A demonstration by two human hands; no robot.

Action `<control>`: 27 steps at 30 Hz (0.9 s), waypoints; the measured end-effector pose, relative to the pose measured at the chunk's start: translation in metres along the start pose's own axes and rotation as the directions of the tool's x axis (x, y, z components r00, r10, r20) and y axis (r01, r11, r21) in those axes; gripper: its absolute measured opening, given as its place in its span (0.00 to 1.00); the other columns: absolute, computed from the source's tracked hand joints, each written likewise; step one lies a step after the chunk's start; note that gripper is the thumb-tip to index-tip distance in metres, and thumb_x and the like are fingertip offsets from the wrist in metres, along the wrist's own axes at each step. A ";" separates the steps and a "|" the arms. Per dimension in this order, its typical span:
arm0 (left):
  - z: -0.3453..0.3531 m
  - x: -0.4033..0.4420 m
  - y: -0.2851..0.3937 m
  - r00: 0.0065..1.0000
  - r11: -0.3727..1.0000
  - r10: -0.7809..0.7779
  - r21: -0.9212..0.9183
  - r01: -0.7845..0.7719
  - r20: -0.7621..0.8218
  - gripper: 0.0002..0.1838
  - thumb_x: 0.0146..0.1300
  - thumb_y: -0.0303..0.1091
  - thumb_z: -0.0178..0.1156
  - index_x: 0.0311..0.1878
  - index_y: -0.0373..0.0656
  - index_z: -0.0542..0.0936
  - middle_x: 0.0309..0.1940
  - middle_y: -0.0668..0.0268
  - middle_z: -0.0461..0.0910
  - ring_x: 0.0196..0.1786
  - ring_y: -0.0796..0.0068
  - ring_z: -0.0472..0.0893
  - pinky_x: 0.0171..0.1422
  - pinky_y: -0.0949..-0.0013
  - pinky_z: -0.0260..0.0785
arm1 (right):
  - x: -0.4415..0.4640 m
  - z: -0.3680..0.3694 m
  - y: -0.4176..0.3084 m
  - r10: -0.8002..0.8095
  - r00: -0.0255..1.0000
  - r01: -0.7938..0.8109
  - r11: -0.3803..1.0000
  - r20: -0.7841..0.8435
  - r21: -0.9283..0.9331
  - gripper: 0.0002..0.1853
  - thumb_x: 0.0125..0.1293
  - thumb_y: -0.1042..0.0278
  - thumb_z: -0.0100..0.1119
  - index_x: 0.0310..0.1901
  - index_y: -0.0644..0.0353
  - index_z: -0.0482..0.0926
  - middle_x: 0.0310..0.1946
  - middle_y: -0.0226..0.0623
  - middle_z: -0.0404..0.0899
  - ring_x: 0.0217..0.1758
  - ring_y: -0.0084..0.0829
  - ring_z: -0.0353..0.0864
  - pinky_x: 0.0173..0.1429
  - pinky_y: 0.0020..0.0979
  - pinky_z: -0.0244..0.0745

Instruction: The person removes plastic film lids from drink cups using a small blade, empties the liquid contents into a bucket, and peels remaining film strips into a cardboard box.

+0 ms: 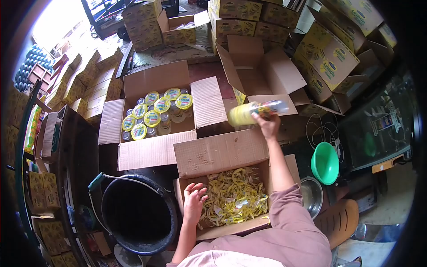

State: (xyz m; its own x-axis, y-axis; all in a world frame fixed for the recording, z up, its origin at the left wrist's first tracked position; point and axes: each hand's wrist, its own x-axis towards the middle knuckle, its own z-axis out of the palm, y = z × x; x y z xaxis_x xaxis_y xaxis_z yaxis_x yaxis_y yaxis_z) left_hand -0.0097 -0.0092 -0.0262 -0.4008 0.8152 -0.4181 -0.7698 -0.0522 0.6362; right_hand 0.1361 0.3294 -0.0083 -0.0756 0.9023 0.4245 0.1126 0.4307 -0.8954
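My right hand (267,124) grips a cylindrical plastic container (262,108), held on its side above the cartons. Motion blurs it; one end is yellow, the other clear, with a colourful print between. My left hand (194,199) hovers at the left edge of a carton of yellow wrapper scraps (235,193), its fingers loosely curled and apart, with nothing in them. Ahead on the left, an open cardboard box (153,153) holds several round containers with yellow "Lemon" lids (162,104) and small clear-topped ones between them.
Another open box (249,80) stands behind my right hand. A large black bucket (138,216) is at my left. To the right are a green bowl (325,163), a metal bowl (312,196) and a white cable (318,133). Stacked yellow cartons (235,18) surround the workplace.
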 end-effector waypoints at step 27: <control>0.041 -0.102 0.030 0.848 0.578 0.380 0.621 -0.529 0.370 0.10 0.64 0.27 0.52 0.44 0.31 0.77 0.36 0.68 0.78 0.39 0.84 0.74 0.46 0.79 0.65 | -0.215 -0.087 -0.159 0.632 0.739 -0.637 0.543 0.233 0.548 0.20 0.53 0.60 0.67 0.45 0.54 0.71 0.35 0.22 0.76 0.40 0.14 0.75 0.29 0.21 0.79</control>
State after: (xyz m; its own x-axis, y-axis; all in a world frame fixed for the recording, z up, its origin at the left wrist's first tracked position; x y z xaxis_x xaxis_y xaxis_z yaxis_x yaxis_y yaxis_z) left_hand 0.0284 -0.0707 0.0622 -0.4486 0.8847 0.1266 0.0758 -0.1035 0.9917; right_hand 0.2202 0.0687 0.0544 -0.2156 0.9345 -0.2834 -0.4338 -0.3516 -0.8296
